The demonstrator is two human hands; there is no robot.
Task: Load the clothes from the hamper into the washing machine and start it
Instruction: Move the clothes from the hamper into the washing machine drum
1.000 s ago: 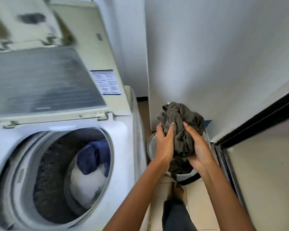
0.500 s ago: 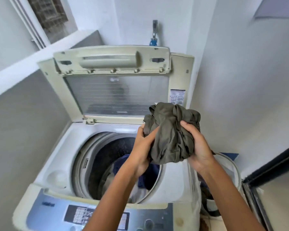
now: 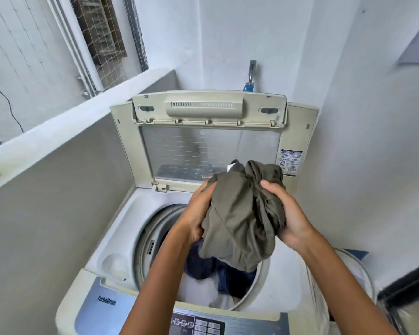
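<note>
Left hand point(image 3: 198, 213) and right hand point(image 3: 284, 213), fingers curled, grip one olive garment point(image 3: 242, 213) above the washer point(image 3: 121, 240) drum; two hands, one garment held.

both arms reach forward; left grip point(image 3: 198, 211) and right grip point(image 3: 287, 213) curled, clutching.

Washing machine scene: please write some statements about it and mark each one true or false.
1. The washing machine lid is closed. False: it stands open, upright at the back.
2. Both hands hold the olive garment. True: left hand and right hand grip it.
3. The drum is empty. False: dark blue and white clothes lie inside.
4. The olive garment is above the drum opening. True.
5. A blue tap fitting is on the wall behind the machine. True.
</note>
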